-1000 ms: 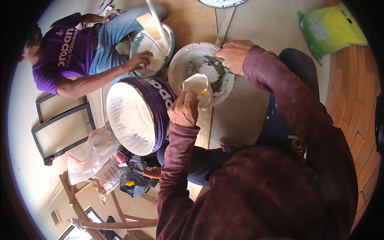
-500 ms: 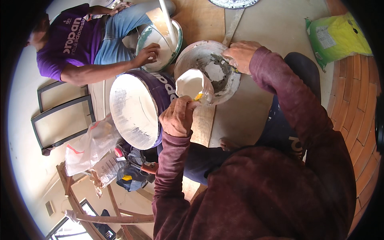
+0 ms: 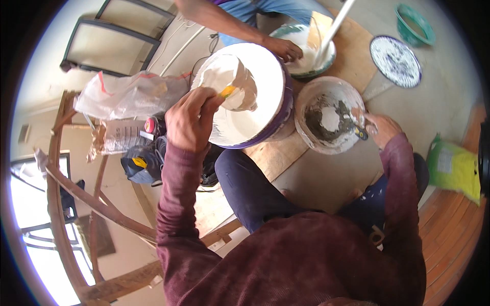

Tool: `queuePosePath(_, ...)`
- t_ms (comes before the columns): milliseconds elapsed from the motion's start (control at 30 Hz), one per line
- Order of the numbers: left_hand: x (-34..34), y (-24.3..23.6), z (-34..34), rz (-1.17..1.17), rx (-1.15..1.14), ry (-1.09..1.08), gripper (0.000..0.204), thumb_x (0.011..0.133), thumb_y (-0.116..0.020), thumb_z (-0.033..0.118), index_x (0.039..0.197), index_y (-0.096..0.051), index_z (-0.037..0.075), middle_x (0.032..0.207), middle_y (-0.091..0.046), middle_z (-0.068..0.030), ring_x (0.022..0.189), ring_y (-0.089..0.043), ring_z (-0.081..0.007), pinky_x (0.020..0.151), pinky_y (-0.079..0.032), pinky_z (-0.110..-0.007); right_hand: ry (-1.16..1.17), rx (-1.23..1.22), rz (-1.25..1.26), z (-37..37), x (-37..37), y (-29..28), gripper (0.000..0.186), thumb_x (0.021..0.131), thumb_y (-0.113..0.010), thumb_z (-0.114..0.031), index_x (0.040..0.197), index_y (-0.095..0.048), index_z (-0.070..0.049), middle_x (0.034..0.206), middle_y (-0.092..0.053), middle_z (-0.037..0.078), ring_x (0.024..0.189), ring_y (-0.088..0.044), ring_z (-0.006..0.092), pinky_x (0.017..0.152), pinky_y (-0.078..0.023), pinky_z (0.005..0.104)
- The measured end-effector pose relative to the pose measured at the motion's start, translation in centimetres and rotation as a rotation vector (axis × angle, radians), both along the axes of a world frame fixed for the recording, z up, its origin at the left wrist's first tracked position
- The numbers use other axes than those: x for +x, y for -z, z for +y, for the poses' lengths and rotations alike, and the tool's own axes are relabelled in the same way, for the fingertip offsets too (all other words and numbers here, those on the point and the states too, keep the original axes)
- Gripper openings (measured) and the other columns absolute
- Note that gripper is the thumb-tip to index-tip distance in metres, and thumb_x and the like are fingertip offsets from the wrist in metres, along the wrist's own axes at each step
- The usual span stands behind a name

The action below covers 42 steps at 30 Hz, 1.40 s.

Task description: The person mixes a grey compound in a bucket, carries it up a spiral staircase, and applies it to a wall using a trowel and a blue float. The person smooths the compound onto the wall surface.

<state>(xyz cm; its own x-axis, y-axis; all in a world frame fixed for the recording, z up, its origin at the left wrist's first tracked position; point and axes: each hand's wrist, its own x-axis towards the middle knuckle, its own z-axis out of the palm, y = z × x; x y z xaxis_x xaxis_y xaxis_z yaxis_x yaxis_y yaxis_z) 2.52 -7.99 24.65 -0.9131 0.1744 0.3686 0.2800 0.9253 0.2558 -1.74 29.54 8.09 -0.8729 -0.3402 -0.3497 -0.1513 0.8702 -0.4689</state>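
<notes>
My left hand [image 3: 191, 117] grips a white cup [image 3: 237, 76] with a yellow part at the held edge, tilted over a large bucket [image 3: 217, 130] of white material with a purple outside. My right hand [image 3: 380, 130] grips the right rim of a pale mixing bowl [image 3: 306, 104]. Grey paste with a white patch [image 3: 329, 120] lies in that bowl. A tool with a black-and-yellow handle [image 3: 360, 132] rests at the rim beside my right fingers.
A co-worker's hand [image 3: 288, 51] reaches into a basin [image 3: 325, 58] with a white pipe [image 3: 339, 20]. A speckled tray [image 3: 395, 61], green basin [image 3: 414, 28] and yellow-green bag [image 3: 449, 171] lie right. Plastic sacks [image 3: 127, 94], bags [image 3: 145, 163] and timber framing [image 3: 66, 183] are left.
My left hand has carried the cup from the mixing bowl leftward over the white bucket. My right hand stays at the bowl's rim. The view has swung, moving the bowls rightward and down.
</notes>
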Motion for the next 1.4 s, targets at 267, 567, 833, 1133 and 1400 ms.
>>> queuePosePath(267, -4.7, 10.7, -9.6, -0.550, -0.457, -0.073, 0.014, 0.079, -0.056, 0.021, 0.084, -0.064, 0.010, 0.076, -0.064, -0.0120, 0.071, -0.062, -0.0303, 0.064, -0.047, -0.043, -0.049, -0.067, 0.097, -2.2, 0.7, -0.4, 0.012, 0.076, -0.050, -0.007, 0.087, -0.052, -0.002, 0.086, -0.056, 0.019, 0.085, -0.052, 0.0390, 0.073, -0.040, 0.0447)
queuePosePath(567, -10.2, 16.2, -8.7, -1.065, -0.577, -0.220, 0.011, 0.078, -0.058, 0.015, 0.080, -0.066, 0.008, 0.071, -0.065, -0.0095, 0.068, -0.065, -0.0234, 0.063, -0.050, -0.035, -0.066, 0.028, 0.019, -2.8, 0.3, -1.1, 0.030, 0.078, -0.052, -0.006, 0.108, -0.056, -0.001, 0.098, -0.058, 0.021, 0.091, -0.054, 0.0364, 0.079, -0.042, 0.0402)
queuePosePath(833, -9.1, 20.3, -11.8, -1.189, -0.349, -0.468, 0.015, 0.078, -0.062, 0.017, 0.080, -0.067, 0.003, 0.063, -0.064, -0.0065, 0.055, -0.063, -0.0140, 0.057, -0.051, -0.028, -0.067, -0.026, 0.071, -2.2, 0.7, -0.2, 0.033, 0.079, -0.054, -0.006, 0.112, -0.054, -0.002, 0.098, -0.058, 0.021, 0.093, -0.053, 0.0366, 0.080, -0.041, 0.0406)
queuePosePath(1133, -8.6, 20.5, -12.1, -1.208, -0.505, -0.501, 0.027, 0.075, -0.066, 0.029, 0.090, -0.068, 0.006, 0.078, -0.067, -0.0108, 0.070, -0.065, -0.0190, 0.068, -0.051, -0.030, -0.014, -0.040, 0.039, -1.8, 0.7, 0.4, 0.027, 0.079, -0.055, -0.009, 0.106, -0.057, -0.004, 0.100, -0.058, 0.018, 0.096, -0.054, 0.0339, 0.083, -0.041, 0.0414)
queuePosePath(1400, -6.3, 5.2, -7.0, -0.663, 0.300, -0.295, 0.027, 0.084, -0.053, 0.021, 0.096, -0.063, -0.001, 0.068, -0.060, -0.0089, 0.063, -0.059, -0.0147, 0.060, -0.047, -0.027, 0.008, 0.286, -0.066, -1.7, 0.4, 2.6, 0.027, 0.078, -0.059, -0.015, 0.103, -0.057, -0.005, 0.100, -0.059, 0.018, 0.095, -0.055, 0.0352, 0.081, -0.043, 0.0425)
